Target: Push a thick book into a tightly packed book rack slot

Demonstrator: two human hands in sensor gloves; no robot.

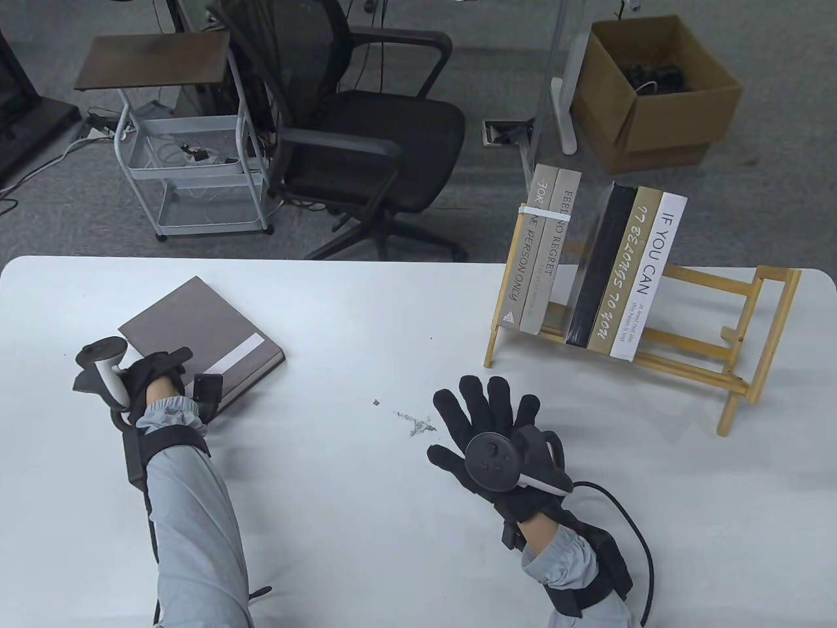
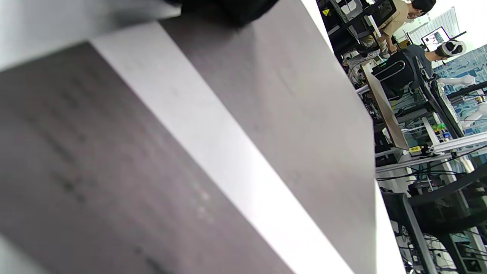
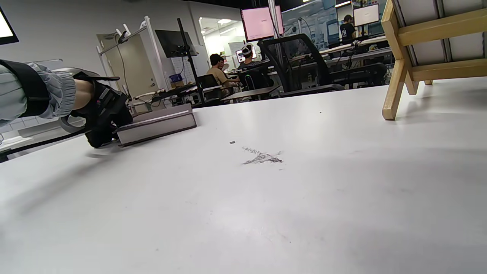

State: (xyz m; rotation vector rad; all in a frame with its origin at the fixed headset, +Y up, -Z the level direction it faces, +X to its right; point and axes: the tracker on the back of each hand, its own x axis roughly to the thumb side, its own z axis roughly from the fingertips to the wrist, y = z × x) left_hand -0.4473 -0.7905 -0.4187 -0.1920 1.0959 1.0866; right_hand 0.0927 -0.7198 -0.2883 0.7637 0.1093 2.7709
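A thick grey-brown book (image 1: 196, 333) with a white band lies flat at the table's left. My left hand (image 1: 153, 383) grips its near-left edge, thumb on the cover; the other fingers are hidden. The left wrist view shows the cover (image 2: 289, 114) close up with my glove (image 2: 228, 9) on its top edge. The right wrist view shows that hand (image 3: 101, 121) at the book's (image 3: 158, 127) end. My right hand (image 1: 487, 415) lies flat and open on the table, empty. The wooden rack (image 1: 739, 340) at right holds two books (image 1: 539, 255) at its left and three (image 1: 628, 275) beside them, with a narrow gap between.
A scuff mark (image 1: 415, 424) is on the white table (image 1: 366, 523) between my hands. An office chair (image 1: 366, 131), a wire cart (image 1: 189, 163) and a cardboard box (image 1: 654, 91) stand on the floor beyond the table's far edge.
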